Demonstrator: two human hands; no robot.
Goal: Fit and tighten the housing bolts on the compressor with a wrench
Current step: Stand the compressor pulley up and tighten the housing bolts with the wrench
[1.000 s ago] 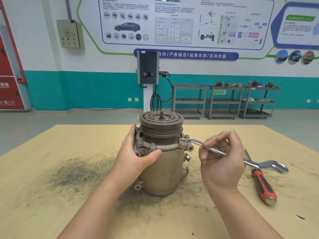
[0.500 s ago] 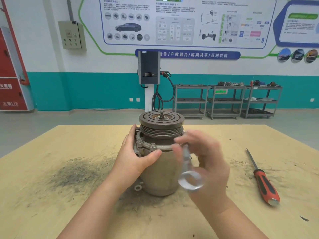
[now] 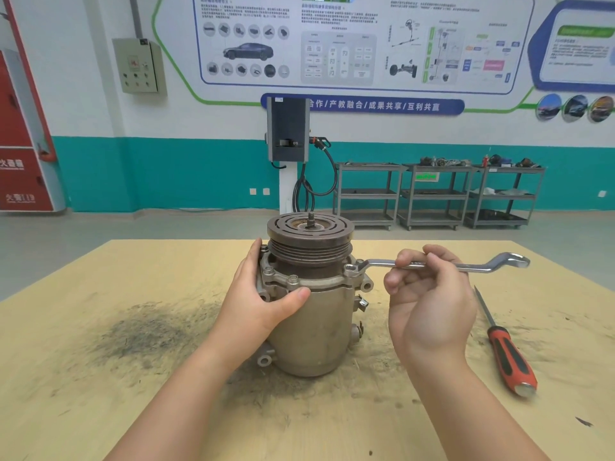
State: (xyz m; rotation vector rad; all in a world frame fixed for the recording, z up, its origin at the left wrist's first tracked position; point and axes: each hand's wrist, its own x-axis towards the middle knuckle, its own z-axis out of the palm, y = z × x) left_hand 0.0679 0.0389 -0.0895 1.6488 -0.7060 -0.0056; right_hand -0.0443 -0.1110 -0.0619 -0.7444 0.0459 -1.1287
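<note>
The compressor [image 3: 316, 327] stands upright on the wooden table [image 3: 100, 394], a brown pulley on top and a bolted flange below it. My left hand [image 3: 263, 297] grips the housing from the left, thumb across the front under the flange. Several bolts [image 3: 293, 278] sit in the flange. A silver ring wrench [image 3: 442, 266] lies level, its near ring on a bolt [image 3: 352, 268] at the flange's right side, its far end pointing right. My right hand [image 3: 429, 304] pinches the wrench shaft with curled fingers.
A red-and-black screwdriver [image 3: 506, 354] lies on the table to the right of my right hand. Dark grime marks the tabletop at the left [image 3: 146, 331]. Metal shelf carts [image 3: 432, 197] and a charging post [image 3: 289, 134] stand by the far wall.
My right hand swung the wrench off the bolt toward me, then set it back on the right-side bolt with the handle pointing right and slightly farther back. My left hand stayed on the housing.
</note>
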